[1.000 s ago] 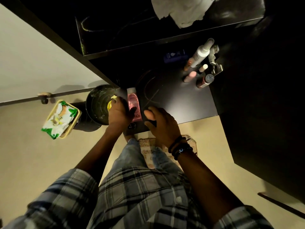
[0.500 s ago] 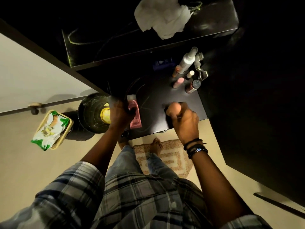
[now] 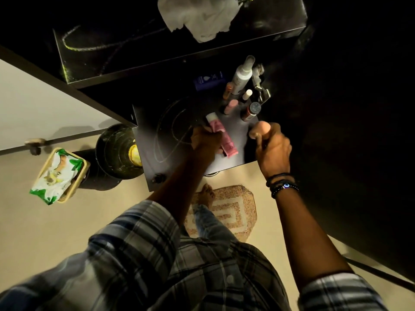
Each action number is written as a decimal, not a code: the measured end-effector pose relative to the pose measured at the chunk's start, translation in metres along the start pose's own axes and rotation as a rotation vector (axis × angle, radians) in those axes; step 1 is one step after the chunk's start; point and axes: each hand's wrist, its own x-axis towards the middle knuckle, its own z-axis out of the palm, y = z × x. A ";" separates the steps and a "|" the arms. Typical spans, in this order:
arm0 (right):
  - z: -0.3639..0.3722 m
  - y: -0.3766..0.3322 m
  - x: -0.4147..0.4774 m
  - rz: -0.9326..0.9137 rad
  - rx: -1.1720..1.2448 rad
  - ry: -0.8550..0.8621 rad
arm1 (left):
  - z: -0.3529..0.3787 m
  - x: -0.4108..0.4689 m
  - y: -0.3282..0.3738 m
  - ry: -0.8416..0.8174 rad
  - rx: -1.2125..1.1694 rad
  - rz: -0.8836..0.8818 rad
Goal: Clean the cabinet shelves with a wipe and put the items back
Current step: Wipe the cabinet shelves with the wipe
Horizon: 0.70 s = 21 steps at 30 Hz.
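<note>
Gripping a pink tube at centre frame, the left hand holds it over the dark lower shelf. The right hand, fingers curled, grips the shelf's right edge. A crumpled white wipe lies on the upper shelf, top centre. Small bottles cluster above the hands.

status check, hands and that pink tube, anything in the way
Left hand shut on pink tube, over lower shelf. Right hand closed at shelf's right edge, contents unclear. Bottles cluster just behind.
</note>
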 end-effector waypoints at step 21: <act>-0.013 -0.004 -0.040 -0.114 -0.158 0.109 | -0.024 -0.048 -0.002 -0.035 0.711 0.530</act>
